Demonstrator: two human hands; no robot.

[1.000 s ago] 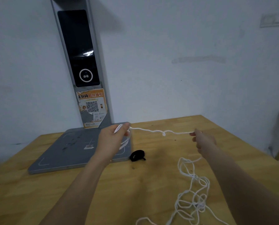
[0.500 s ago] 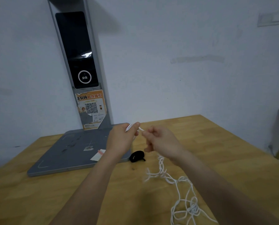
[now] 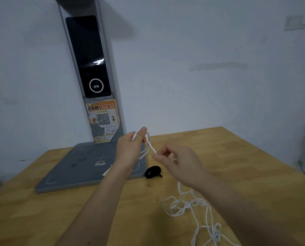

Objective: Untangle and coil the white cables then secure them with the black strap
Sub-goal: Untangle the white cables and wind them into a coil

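pale wall behind, and a wooden tabletop [image 3: 236, 157] in front carrying a grey scanner stand [image 3: 88, 167] with a dark screen and an orange qr sticker. both hands are raised above the tabletop. the left hand [image 3: 130, 150] has its fingers curled round a few gathered loops of the white cables [image 3: 189, 205], thumb up against them. the right hand [image 3: 176, 164] pinches the strand just beside that bundle, with a short run stretched between the two hands. below the right hand the cable drops to the tabletop and lies in a loose, knotted heap toward the near right edge. the black strap [image 3: 153, 172] sits rolled up on the tabletop, touching or just beside the stand's front corner, well apart from the heap.

risk as i judge it: most of the length is not yet coiled, and the heap looks snarled. drawing more strand up could tighten a knot, or drag the whole heap along. the loops in the left hand could also slip loose if the grip eases while the next turn is laid on.
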